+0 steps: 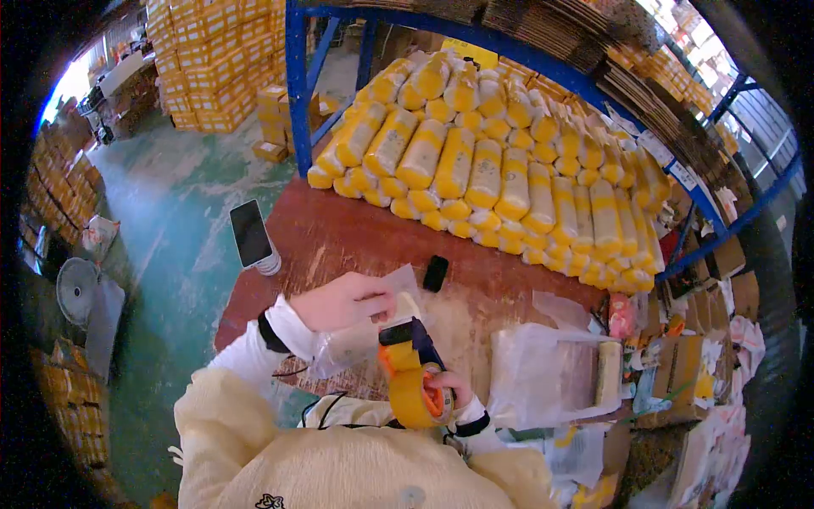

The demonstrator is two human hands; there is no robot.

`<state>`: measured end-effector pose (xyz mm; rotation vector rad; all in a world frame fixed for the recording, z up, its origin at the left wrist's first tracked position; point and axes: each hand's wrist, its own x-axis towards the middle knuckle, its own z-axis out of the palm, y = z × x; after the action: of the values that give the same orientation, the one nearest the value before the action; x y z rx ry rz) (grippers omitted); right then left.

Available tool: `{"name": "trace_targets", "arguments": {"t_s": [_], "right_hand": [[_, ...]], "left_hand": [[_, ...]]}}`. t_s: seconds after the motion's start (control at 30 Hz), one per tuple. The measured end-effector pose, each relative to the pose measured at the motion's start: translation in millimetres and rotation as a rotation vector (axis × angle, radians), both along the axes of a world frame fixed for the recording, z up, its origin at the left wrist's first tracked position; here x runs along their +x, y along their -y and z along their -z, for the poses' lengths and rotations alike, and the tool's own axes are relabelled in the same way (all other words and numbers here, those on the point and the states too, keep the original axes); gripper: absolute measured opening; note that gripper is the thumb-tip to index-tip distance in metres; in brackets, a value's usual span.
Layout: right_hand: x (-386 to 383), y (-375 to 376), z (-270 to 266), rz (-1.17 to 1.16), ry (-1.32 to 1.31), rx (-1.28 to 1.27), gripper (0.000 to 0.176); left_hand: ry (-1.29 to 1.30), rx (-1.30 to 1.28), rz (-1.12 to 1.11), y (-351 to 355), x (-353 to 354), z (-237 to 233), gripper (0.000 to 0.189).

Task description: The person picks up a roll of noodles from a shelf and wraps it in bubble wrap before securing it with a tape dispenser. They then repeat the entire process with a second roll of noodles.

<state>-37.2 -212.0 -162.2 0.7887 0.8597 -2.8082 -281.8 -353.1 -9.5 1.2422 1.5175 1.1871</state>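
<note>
My left hand [343, 301] is closed on a clear plastic bag [335, 349], its fingers bent over the upper part. The bag lies at the table's near edge, and what is inside is hard to make out. In my right hand [456, 388] is a tape dispenser [422, 343] with a roll of yellow tape [409, 399], gripped near the orange hub. The dispenser's dark head is tilted up and sits against the bag's right side, close to my left fingers. Whether tape is stuck to the bag cannot be seen.
Yellow-taped rolls [483, 174] are stacked at the back of the red table [292, 216]. A small black object [436, 273] lies in front. A phone [250, 233] stands on a white holder at left. Plastic bags [538, 373] lie at right; a blue rack [298, 93] rises behind.
</note>
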Motion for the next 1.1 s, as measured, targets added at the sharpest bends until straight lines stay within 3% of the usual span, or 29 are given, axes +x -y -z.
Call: {"name": "trace_targets", "arguments": {"t_s": [0.1, 0.2, 0.27, 0.37, 0.47, 0.67, 0.83, 1.0, 1.1], "right_hand": [[-2, 10, -26, 0.059, -0.036, -0.016, 0.025], [8, 10, -20, 0.055, -0.123, 0.292, 0.020], [15, -1, 16, 0.031, -0.137, 0.344, 0.019], [14, -5, 54, 0.030, -0.034, 0.131, 0.018], [10, -2, 40, 0.004, 0.010, -0.026, 0.018], [17, -5, 79, 0.017, -0.010, 0.100, 0.019], [18, -5, 63, 0.030, -0.053, 0.163, 0.018], [12, 0, 36, -0.010, 0.014, 0.024, 0.017], [15, -2, 51, -0.013, 0.026, 0.015, 0.016]], "left_hand": [[-0.123, 0.064, -0.098, 10, 29, -9, 0.026], [-0.666, 0.199, -0.224, 19, 57, 1, 0.033], [-0.556, 0.182, -0.261, 20, 65, 15, 0.033], [-0.515, 0.203, -0.315, 22, 69, 24, 0.030], [-0.516, 0.291, -0.342, 24, 72, 26, 0.027], [-0.540, 0.294, -0.359, 27, 72, 27, 0.023], [-0.514, 0.287, -0.367, 24, 74, 20, 0.016], [-0.338, 0.112, -0.418, 21, 71, 27, 0.013], [-0.255, 0.123, -0.398, 20, 70, 22, 0.013]]}}
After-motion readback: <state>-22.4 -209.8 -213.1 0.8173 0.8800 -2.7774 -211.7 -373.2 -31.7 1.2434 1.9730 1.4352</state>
